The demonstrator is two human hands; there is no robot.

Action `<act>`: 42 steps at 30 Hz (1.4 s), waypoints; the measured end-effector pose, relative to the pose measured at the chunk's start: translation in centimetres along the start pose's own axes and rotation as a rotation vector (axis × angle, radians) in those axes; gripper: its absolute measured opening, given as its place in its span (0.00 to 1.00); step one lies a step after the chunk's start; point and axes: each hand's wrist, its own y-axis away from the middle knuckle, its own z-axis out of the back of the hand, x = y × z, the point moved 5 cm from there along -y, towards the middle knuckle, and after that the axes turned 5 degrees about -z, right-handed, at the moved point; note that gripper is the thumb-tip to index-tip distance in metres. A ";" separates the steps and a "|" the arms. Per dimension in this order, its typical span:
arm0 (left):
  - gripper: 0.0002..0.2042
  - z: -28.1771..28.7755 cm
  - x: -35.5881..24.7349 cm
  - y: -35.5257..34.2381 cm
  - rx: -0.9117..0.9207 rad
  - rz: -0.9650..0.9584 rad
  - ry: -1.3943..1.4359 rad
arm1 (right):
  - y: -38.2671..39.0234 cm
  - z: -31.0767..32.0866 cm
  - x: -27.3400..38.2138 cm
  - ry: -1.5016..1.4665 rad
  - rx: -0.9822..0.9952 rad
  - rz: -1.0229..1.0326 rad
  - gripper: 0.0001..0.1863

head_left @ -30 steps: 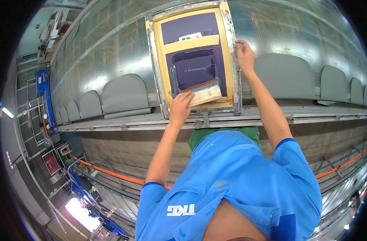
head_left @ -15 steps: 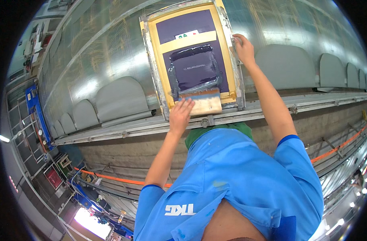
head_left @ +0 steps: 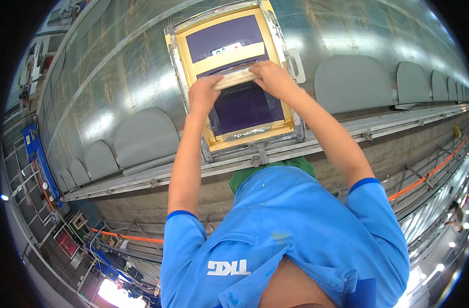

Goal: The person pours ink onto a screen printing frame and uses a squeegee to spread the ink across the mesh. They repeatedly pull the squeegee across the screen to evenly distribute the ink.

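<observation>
Standing here, both hands on the wood-handled squeegee (head_left: 236, 78), approx mid-frame, over the dark screen (head_left: 247, 113). L hand (head_left: 203, 94) has the L end, fingers curled over the wood, thumb side inward; R hand (head_left: 271, 78) grips the R end, thumb on the near face. Both grips narrow, closed round the handle, nothing else held. Tool runs crosswise w/ its R end slightly higher up the frame; blade edge mostly hidden, so can't tell if it's in full contact. Squeegee sits just below the yellow tape strip (head_left: 228, 60) that splits the dark area in two; small white label (head_left: 227, 49) w/ green + red marks is right above the strip. Metal frame (head_left: 175, 56) lies on the shiny tabletop (head_left: 337, 31), a bit skewed, near end by the metal rail (head_left: 342, 134). Shiny smear (head_left: 242, 133) on the yellow border at the near edge. White loop handle (head_left: 300, 66) by the frame's R side, just beyond R hand. Rounded grey panels either side along the table, nearest = L panel (head_left: 144, 133) and R panel (head_left: 352, 84). Operator's in a blue shirt (head_left: 296, 215), stood at the rail, both forearms reaching fwd.
</observation>
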 end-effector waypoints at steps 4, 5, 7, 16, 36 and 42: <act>0.23 -2.1 -1.5 5.4 0.033 -0.061 -0.047 | 6.7 -3.5 0.4 -0.085 -0.184 0.099 0.13; 0.22 -2.2 -2.2 7.2 0.009 -0.098 -0.045 | 8.5 -4.1 0.9 -0.110 -0.200 0.098 0.14; 0.23 -3.0 -3.2 9.7 0.061 -0.086 -0.033 | 11.4 -5.0 1.8 -0.074 -0.127 0.087 0.16; 0.27 -3.1 -5.0 13.0 0.020 -0.025 -0.024 | 3.0 0.5 -14.6 -0.272 -0.644 -0.458 0.17; 0.28 8.3 6.2 22.4 -0.157 0.048 -0.027 | -6.3 -3.1 7.0 -0.498 -0.691 -0.241 0.13; 0.30 13.9 18.2 27.9 -0.036 0.034 -0.064 | -9.9 -13.8 15.6 -0.601 -0.675 -0.367 0.11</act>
